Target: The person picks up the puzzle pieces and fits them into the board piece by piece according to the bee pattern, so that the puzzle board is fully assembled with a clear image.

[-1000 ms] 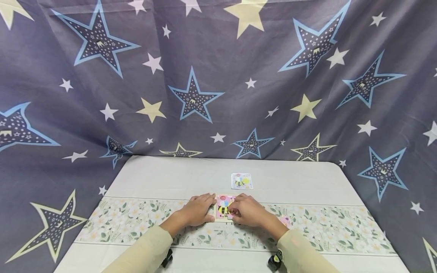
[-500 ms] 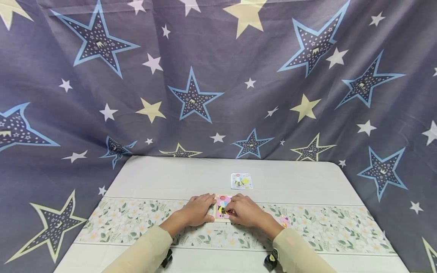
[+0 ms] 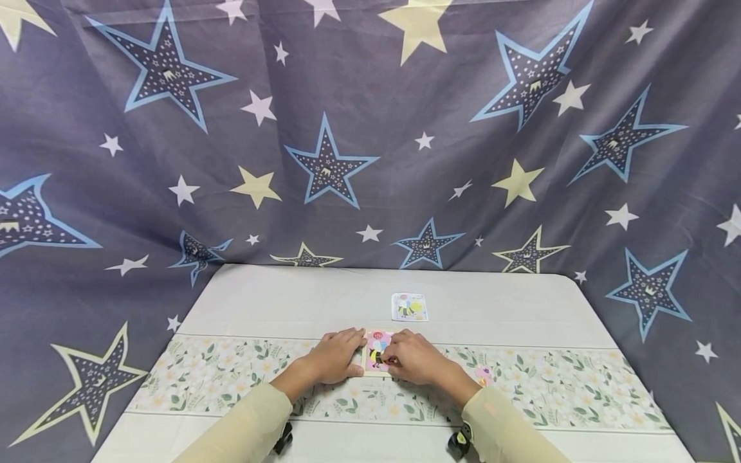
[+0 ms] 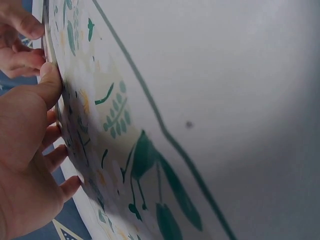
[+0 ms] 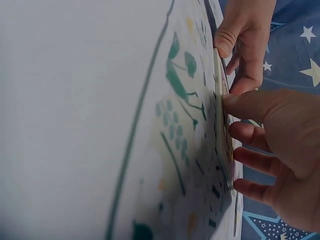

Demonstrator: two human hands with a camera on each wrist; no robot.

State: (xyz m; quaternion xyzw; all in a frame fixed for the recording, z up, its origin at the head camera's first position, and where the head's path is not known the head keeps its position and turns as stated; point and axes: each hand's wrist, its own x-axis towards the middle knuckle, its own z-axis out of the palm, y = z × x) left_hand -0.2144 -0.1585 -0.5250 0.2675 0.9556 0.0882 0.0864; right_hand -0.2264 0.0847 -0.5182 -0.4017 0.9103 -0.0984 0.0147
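A small jigsaw puzzle [image 3: 378, 344] with a bee on a pink ground lies in a pale wooden frame on the table. My left hand [image 3: 336, 355] grips the frame's left side, index finger near the far corner and thumb at the near one. In the left wrist view, the other fingers of the left hand [image 4: 30, 135] spread along the table. My right hand [image 3: 418, 359] is over the puzzle's right part, thumb and bent fingertips on a puzzle piece they mostly hide. The right wrist view shows the right hand [image 5: 285, 150] with its fingertips right at the thin puzzle frame [image 5: 218, 100].
Another pink puzzle piece [image 3: 483, 375] lies on the table right of my right wrist. Behind the puzzle is a square card [image 3: 409, 307] with a bee picture. A flowered strip [image 3: 550, 386] crosses the white table; a star-patterned curtain [image 3: 370, 193] hangs behind.
My right hand has shifted slightly left over the puzzle, covering more of the bee and uncovering the loose piece by its wrist. Its position barely differs over the last half second. My left hand stays put.
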